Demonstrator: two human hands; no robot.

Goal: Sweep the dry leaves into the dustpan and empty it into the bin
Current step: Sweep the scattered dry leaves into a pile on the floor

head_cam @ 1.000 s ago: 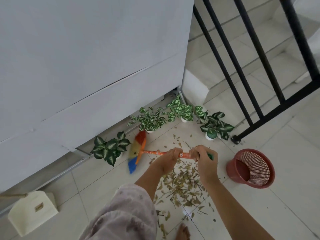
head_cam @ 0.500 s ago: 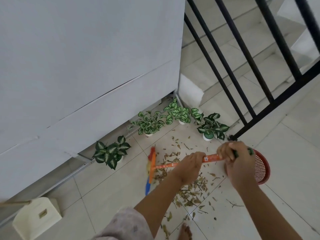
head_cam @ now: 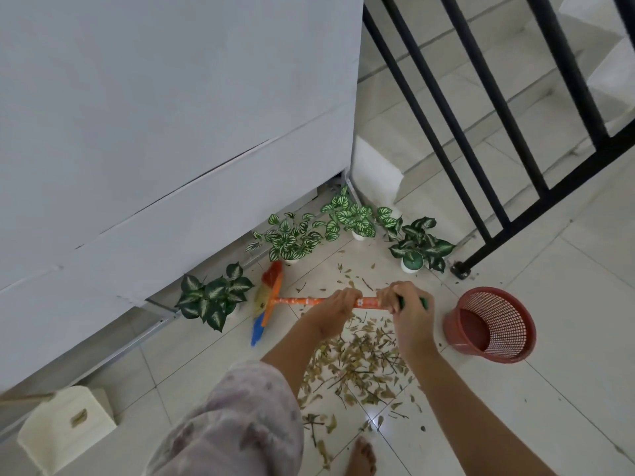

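Both hands, left hand (head_cam: 335, 309) and right hand (head_cam: 403, 309), grasp the broom (head_cam: 271, 297). Leaves (head_cam: 357, 362) are piled mid-floor; dustpan (head_cam: 65, 427) and bin (head_cam: 489, 324) remain unused.

Pale glossy floor tiles (head_cam: 567, 389) with thin grout lines, one small glare spot near the bottom. Blank white wall (head_cam: 154, 97) at left, cracked along a slanting seam. Black metal railing (head_cam: 481, 132) at upper right, pale steps (head_cam: 498, 80) behind it. Four small potted plants (head_cam: 292, 238) along the wall's foot. Dim, even light.
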